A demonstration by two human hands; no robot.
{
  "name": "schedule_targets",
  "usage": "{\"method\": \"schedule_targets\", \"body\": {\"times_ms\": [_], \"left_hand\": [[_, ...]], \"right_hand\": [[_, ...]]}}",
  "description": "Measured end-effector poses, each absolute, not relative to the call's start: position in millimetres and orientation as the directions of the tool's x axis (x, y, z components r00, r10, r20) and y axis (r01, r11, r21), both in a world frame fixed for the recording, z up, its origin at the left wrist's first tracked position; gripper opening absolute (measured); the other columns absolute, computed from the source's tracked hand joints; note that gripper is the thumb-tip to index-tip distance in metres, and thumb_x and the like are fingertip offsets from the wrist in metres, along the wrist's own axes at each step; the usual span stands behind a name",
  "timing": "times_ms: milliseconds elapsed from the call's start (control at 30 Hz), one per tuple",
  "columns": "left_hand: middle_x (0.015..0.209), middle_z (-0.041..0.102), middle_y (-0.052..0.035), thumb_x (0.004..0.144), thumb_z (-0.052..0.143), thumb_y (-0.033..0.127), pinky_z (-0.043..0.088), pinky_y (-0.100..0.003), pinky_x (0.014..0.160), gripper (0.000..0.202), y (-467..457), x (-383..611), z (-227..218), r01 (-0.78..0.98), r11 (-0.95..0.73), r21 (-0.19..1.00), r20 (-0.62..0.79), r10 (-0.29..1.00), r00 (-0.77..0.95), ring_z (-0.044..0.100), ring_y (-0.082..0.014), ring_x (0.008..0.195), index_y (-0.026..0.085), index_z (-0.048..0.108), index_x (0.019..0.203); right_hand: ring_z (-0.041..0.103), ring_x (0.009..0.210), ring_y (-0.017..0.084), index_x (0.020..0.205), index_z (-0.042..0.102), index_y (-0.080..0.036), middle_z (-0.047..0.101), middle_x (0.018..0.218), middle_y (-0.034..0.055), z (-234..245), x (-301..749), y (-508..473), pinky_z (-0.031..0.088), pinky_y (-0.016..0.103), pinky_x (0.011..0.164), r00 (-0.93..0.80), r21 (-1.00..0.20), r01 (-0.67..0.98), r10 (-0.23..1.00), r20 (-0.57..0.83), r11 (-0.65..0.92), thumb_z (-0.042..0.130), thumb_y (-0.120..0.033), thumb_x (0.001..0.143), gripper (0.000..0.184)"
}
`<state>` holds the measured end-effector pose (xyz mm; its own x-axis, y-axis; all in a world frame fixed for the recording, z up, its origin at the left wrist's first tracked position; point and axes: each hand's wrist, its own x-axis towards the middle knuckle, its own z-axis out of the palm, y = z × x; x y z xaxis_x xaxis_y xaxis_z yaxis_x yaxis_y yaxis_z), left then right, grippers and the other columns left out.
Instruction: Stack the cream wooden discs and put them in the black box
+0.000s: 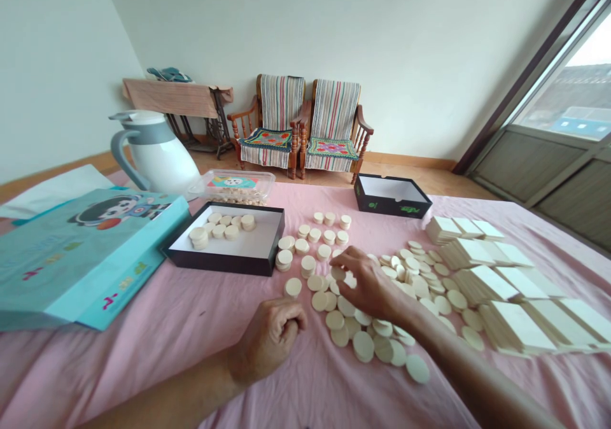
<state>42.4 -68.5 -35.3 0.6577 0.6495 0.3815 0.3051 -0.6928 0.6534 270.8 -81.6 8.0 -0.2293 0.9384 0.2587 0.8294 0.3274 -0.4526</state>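
My right hand (367, 282) reaches over a loose pile of pale round wooden discs (363, 346), its fingertips closed on one disc (338, 273). My left hand (272, 337) rests on the cloth as a closed fist, and whatever it may hold is hidden. A single disc (293, 287) lies just beyond that fist. Short stacks of discs (308, 265) stand in rough rows past both hands. More discs (231, 232) are stacked inside a black box tray with a white floor (224, 262), left of the rows.
Stacks of pale rectangular wooden cards (520, 327) stand at the right. A second black box (394, 209) sits at the far edge. On the left are a turquoise box (90, 251), a white jug (160, 155) and a clear plastic container (238, 186). Pink cloth (200, 346) covers the table.
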Motion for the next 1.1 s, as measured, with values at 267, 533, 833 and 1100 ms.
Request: {"method": "schedule_targets", "body": {"times_ms": [267, 533, 833, 1100], "left_hand": [[0.057, 0.057, 0.0017, 0.061, 0.035, -0.006, 0.036, -0.018, 0.055, 0.027, -66.5, 43.8, -35.3, 0.280, -0.705, 0.651, 0.418, 0.642, 0.643, 0.051, -0.0083, 0.055, 0.015, 0.053, 0.061], [0.058, 0.057, 0.0016, 0.061, 0.035, -0.006, 0.036, -0.018, 0.056, 0.028, -67.1, 41.1, -38.1, 0.282, -0.701, 0.655, 0.416, 0.646, 0.640, 0.052, -0.0087, 0.055, 0.015, 0.053, 0.061], [0.058, 0.057, 0.0015, 0.060, 0.035, -0.005, 0.037, -0.018, 0.055, 0.028, -68.5, 41.9, -36.0, 0.289, -0.688, 0.665, 0.400, 0.655, 0.641, 0.052, -0.0091, 0.056, 0.016, 0.054, 0.062], [0.059, 0.058, 0.0014, 0.061, 0.035, -0.005, 0.037, -0.019, 0.057, 0.028, -66.6, 41.5, -36.7, 0.296, -0.691, 0.659, 0.393, 0.652, 0.648, 0.053, -0.0094, 0.057, 0.015, 0.054, 0.062]], "right_hand": [[0.054, 0.068, 0.015, 0.084, 0.056, -0.016, 0.054, 0.082, 0.0057, -11.6, 289.0, -39.6, 0.039, 0.026, 0.063, 0.014, -0.273, 0.961, 0.972, 0.234, 0.051, 0.057, -0.034, 0.081, 0.018], [0.059, 0.075, 0.018, 0.090, 0.058, -0.016, 0.059, 0.089, 0.0090, -17.2, 284.5, -35.8, 0.039, 0.026, 0.066, 0.029, -0.205, 0.979, 0.987, 0.160, 0.005, 0.054, -0.044, 0.084, 0.028], [0.057, 0.078, 0.016, 0.098, 0.057, -0.016, 0.059, 0.093, 0.0076, -21.7, 285.6, -35.7, 0.040, 0.025, 0.070, -0.034, -0.313, 0.945, 0.984, 0.176, 0.089, 0.055, -0.025, 0.080, 0.021], [0.056, 0.083, 0.017, 0.095, 0.060, -0.016, 0.060, 0.090, 0.0064, -21.4, 299.0, -31.7, 0.041, 0.029, 0.076, -0.190, -0.382, 0.890, 0.964, 0.187, 0.250, 0.056, -0.011, 0.071, 0.025]]}}
